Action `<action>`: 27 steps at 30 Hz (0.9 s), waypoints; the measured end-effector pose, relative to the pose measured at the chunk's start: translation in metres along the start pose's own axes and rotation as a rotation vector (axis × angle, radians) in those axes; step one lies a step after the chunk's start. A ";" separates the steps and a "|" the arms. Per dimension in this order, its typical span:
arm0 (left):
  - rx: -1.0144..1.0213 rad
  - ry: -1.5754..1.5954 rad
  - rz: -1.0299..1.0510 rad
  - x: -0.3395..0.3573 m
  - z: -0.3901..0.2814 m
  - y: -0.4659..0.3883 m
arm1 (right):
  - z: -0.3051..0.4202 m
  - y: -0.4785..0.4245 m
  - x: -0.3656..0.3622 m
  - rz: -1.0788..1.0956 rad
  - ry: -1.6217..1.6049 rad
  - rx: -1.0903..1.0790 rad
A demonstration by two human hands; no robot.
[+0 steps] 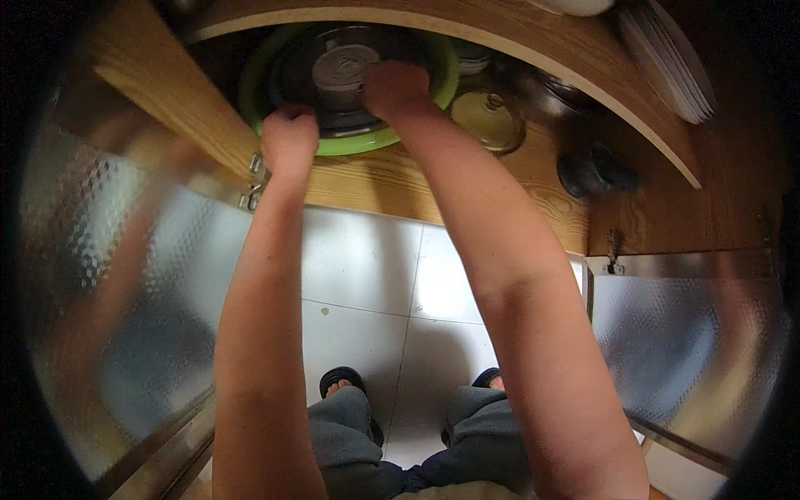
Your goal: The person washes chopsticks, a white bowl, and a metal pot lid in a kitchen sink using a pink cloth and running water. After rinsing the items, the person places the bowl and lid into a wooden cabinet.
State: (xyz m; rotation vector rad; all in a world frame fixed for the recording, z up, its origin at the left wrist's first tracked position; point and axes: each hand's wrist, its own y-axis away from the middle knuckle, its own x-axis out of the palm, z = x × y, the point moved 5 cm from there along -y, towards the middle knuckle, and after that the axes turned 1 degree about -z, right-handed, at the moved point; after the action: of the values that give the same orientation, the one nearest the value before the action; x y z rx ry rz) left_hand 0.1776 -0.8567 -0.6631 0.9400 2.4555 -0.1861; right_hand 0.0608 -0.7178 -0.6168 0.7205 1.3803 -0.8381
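In the lower part of an open cabinet lies a wide green plastic basin (353, 145) with a dark round vessel or lid (290, 75) inside it. A pale, round, ridged thing (344, 65) sits in the middle of the dark piece. My left hand (290, 139) is closed at the basin's near left rim, fingers curled over it. My right hand (397, 90) reaches over the basin's right side, beside the pale thing. Its fingers are bent and mostly hidden, so what they hold cannot be made out.
Right of the basin are a glass lid with a knob (490, 119), shiny metal ware (562, 94) and a dark object (597, 169). A curved-looking shelf edge (500, 40) hangs above, with stacked plates (669, 62) on it. Foil-lined doors (169, 300) stand open on both sides.
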 end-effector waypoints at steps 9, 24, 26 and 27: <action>0.233 -0.238 -0.308 -0.014 -0.030 0.024 | -0.139 0.138 -0.053 -0.288 -0.290 0.258; -0.199 0.421 0.177 0.198 -0.064 0.137 | -0.278 0.151 0.040 -0.200 -1.746 0.636; -0.439 0.644 0.239 0.218 -0.056 0.143 | -0.294 0.137 0.053 -0.116 -1.690 0.533; -0.382 0.688 0.253 0.224 -0.049 0.138 | -0.301 0.127 0.058 -0.155 -1.799 0.544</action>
State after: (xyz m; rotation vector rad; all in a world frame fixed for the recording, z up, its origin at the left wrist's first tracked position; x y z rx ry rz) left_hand 0.1057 -0.6070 -0.7253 1.2682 2.7636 0.7877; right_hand 0.0074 -0.4011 -0.7021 0.0220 -0.4371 -1.4078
